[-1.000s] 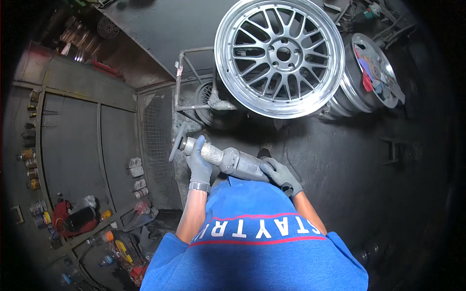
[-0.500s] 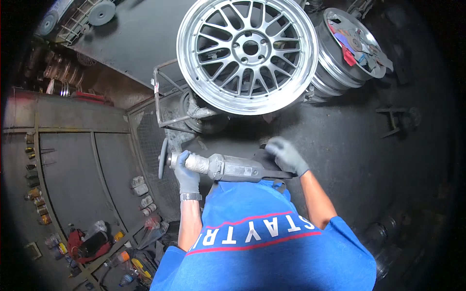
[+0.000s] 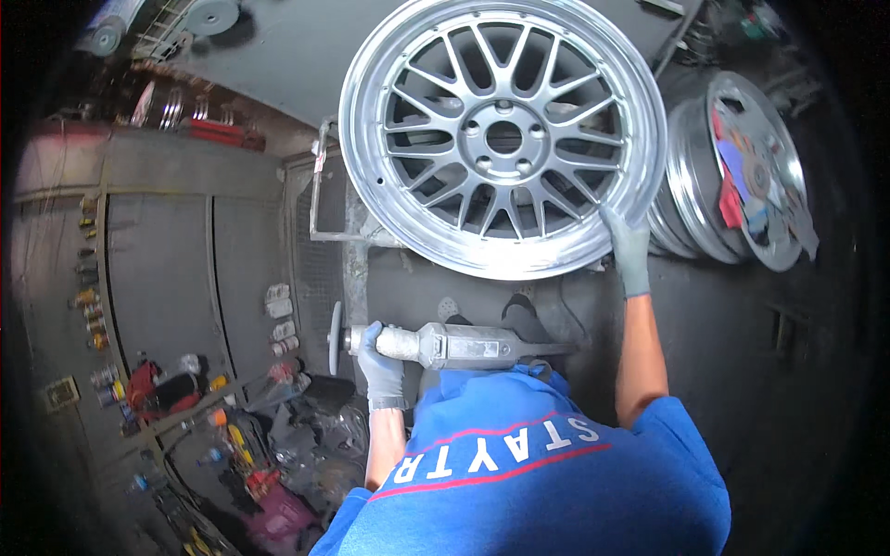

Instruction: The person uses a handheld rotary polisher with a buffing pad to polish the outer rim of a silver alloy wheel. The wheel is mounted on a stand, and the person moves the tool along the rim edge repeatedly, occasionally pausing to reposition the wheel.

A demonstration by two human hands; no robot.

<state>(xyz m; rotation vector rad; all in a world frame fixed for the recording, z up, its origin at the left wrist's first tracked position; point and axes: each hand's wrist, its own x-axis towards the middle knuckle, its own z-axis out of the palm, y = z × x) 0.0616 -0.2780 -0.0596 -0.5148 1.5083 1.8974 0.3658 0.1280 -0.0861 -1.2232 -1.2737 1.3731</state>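
A silver multi-spoke alloy wheel (image 3: 503, 170) with a polished lip fills the top middle, face up. My right hand (image 3: 632, 255), gloved in grey, grips the wheel's near right edge; its fingers lie on the polished lip and its underside grasp is hidden. My left hand (image 3: 382, 372), also gloved, is wrapped around the pale, wrapped neck of a grey polisher (image 3: 473, 346). The tool lies level across the front of my body, below the wheel. At its left end a round grey disc (image 3: 335, 338) stands edge-on, apart from the wheel.
Right of the wheel lie more stacked wheels (image 3: 681, 181), the outer one holding red and purple scraps. A metal frame (image 3: 320, 185) stands by the wheel's left side. Cans and bottles (image 3: 93, 320) line the left, with bags and tools (image 3: 269, 445) lower down.
My right hand has left the polisher's rear end and reached up to the wheel's near right edge. My left hand still holds the polisher. The view has shifted, so the wheel sits lower and larger.
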